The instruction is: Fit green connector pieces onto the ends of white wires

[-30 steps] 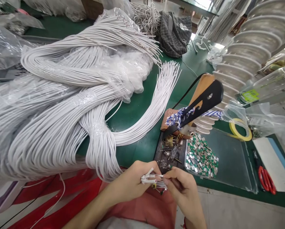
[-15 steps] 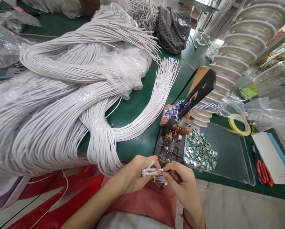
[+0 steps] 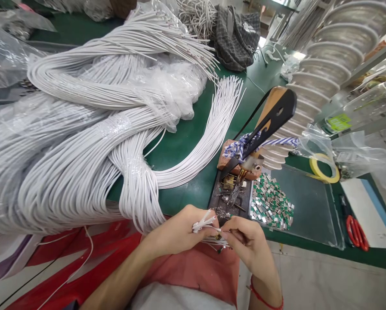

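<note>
My left hand (image 3: 183, 226) is closed around a small bunch of white cables (image 3: 203, 224), their cut ends sticking up past the thumb. Close beside it, my right hand (image 3: 246, 241) pinches the end of one white cable from the bunch between thumb and forefinger. What exactly lies at its fingertips is partly hidden. Just beyond both hands is a dark tray (image 3: 220, 189) with small metal bits. To its right lies a pile of small green and silver connector boards (image 3: 272, 202).
Large bundles of white cable (image 3: 83, 159) cover the left of the green table (image 3: 186, 198). A black-and-wood lever tool (image 3: 270, 120) tied to a brick (image 3: 223, 161) stands ahead. A ribbed clear hose (image 3: 322, 64) hangs at right, near yellow tape (image 3: 315, 168) and red-handled pliers (image 3: 357, 232).
The cable ends in my left hand have tilted upward and fanned apart slightly. My right hand has shifted a little and keeps its pinch. The view has moved slightly.
</note>
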{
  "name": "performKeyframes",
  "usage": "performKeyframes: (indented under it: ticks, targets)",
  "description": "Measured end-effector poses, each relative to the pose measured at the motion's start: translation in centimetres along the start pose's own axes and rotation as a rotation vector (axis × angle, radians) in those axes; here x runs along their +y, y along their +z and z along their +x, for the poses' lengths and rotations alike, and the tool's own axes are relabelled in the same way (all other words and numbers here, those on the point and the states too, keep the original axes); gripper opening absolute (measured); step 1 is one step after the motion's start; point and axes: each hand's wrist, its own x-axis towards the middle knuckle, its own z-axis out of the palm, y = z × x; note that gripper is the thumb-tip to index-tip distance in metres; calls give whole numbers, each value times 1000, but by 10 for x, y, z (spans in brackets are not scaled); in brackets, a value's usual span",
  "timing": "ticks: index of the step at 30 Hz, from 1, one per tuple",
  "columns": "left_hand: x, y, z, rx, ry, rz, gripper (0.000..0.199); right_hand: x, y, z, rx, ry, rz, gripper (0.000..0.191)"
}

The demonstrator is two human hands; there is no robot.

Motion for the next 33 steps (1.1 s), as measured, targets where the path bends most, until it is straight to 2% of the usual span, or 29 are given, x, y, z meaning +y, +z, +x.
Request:
performKeyframes:
  ticks: [6, 14, 21, 27, 33]
  targets:
    - [-7, 2, -1, 9, 18, 20, 20, -4, -3, 4, -35, -29, -14, 16]
    - [-3, 1, -1, 31, 29, 33, 20, -7, 2, 3, 19, 23, 14, 17]
    - [-2, 1, -1, 1, 49, 32, 19, -10, 6, 3, 42, 37, 48, 18]
    - [-4, 2, -3, -1, 14, 12, 24, -7, 8, 0, 63, 21, 31, 15]
    - [-8, 4, -4, 40, -35, -63, 25, -4, 10, -2, 70, 82, -8, 12]
